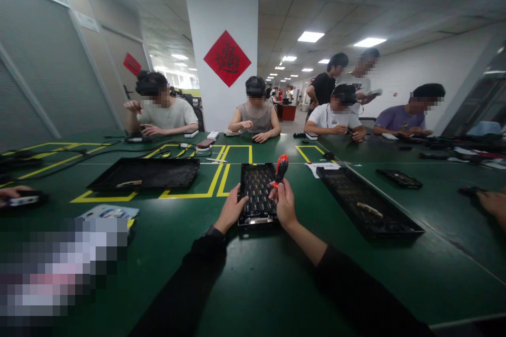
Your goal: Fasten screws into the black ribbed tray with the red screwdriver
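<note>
While the right hand point(285, 201) is closed around a screwdriver point(280, 169), red handle up and tip down out of sight, the left hand point(232, 212) lies with fingers curled on the near left edge of the panel point(256, 192). That panel, a dark perforated plate, lies flat on the table point(276, 284) just ahead. It looks light, stiff and thin, probably easy to scratch or flex, so its side edges seem the safest hold; the handle looks grippy. Trays sit left point(146, 174) and right point(367, 205), the right one nearer. Near table is open; its near edge runs at lower right.
</note>
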`<move>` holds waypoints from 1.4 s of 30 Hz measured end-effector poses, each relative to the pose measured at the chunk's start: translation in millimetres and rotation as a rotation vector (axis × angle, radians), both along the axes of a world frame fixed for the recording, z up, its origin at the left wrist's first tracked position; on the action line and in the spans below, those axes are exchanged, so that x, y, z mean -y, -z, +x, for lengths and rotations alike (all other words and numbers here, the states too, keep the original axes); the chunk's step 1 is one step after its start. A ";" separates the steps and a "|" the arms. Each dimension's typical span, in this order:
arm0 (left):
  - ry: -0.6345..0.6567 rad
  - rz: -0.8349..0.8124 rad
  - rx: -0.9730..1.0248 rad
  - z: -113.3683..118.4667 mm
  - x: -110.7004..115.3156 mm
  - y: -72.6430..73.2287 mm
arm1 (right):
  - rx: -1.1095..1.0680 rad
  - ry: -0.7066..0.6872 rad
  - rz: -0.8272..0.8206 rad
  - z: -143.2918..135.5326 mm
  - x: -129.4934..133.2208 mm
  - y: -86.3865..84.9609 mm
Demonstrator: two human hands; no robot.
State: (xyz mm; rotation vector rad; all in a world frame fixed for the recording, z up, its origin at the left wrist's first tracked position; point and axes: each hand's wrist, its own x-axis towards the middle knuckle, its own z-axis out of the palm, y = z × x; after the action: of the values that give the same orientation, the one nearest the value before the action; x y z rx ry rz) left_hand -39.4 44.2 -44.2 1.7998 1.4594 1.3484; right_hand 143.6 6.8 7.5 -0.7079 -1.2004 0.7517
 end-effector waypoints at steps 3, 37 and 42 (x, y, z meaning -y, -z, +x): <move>0.053 -0.020 0.034 2.6 -1.9 2.2 | -0.022 -0.040 0.007 -0.1 2.0 -3.0; 0.089 0.011 -0.087 4.0 12.3 -14.6 | -0.013 0.031 0.037 -3.1 2.3 -4.0; 0.095 -0.014 -0.111 7.2 15.3 -17.5 | 0.012 0.033 0.034 -2.2 1.5 -3.7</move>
State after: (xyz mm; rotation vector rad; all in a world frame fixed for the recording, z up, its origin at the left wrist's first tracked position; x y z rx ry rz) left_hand -32.2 28.9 -26.7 1.9365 1.4157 1.2067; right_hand 141.3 5.4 11.3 -0.7037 -1.2069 0.6987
